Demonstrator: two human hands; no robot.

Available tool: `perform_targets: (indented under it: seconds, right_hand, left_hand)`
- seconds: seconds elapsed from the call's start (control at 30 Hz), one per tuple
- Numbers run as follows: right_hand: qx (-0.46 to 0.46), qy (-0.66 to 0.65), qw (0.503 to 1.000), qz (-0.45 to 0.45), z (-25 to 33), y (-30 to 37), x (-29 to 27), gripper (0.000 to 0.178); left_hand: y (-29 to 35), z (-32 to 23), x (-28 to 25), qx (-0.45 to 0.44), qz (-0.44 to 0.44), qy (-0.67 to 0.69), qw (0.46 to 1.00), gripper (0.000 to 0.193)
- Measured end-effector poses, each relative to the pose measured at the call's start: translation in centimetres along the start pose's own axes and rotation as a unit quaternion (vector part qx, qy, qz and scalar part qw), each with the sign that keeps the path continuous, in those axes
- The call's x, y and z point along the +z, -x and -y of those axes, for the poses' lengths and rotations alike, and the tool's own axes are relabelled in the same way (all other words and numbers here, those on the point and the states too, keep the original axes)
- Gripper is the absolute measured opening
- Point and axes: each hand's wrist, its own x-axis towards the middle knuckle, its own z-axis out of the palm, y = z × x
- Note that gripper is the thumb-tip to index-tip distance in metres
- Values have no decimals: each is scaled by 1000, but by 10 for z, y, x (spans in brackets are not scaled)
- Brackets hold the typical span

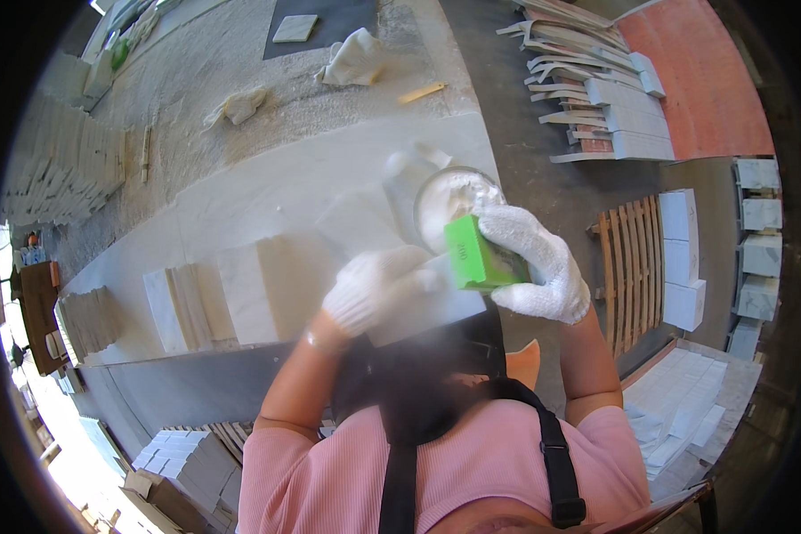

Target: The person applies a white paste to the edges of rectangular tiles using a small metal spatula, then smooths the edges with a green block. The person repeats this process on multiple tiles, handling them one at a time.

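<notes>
My right hand (543,262), in a white knit glove, grips a bright green sanding block (468,253). The block is tilted over the right end of a thin white marble-like tile (463,307); I cannot tell whether they touch. My left hand (378,287), gloved the same way and slightly blurred, has its fingers closed on the tile's left part. Just beyond the block stands a round bowl (418,203) of white powder or paste (458,191), partly behind my right glove. Another pale tile (360,218) lies flat beyond my left hand.
White tiles stand in rows (249,289) along the near left of the dusty table (196,160). Crumpled cloths (356,58), a yellow strip (421,93) and a tile on a dark mat (320,27) lie farther off. A wooden pallet (630,276) and white stacks (632,120) stand right.
</notes>
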Motion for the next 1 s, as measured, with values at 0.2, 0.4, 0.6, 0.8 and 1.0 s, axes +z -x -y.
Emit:
perform_targets:
  seconds: [0.2,0.4,0.6,0.8,1.0]
  right_hand:
    - [-8,122,988,-97,-9,87,25,69]
    - [-153,23,986,-67,-5,146,47,75]
    - [-71,59,981,-171,-10,168,64,72]
    - [-216,33,970,-109,-16,177,69,79]
    - [-15,14,983,-182,-14,168,72,77]
  left_hand:
    - [39,-4,27,78,24,-34,996,31]
    - [90,-6,90,42,-1,-60,997,38]
    - [114,-17,104,39,5,-159,986,41]
    - [109,-19,107,-18,37,-137,990,35]
    - [92,-11,83,87,42,-119,988,35]
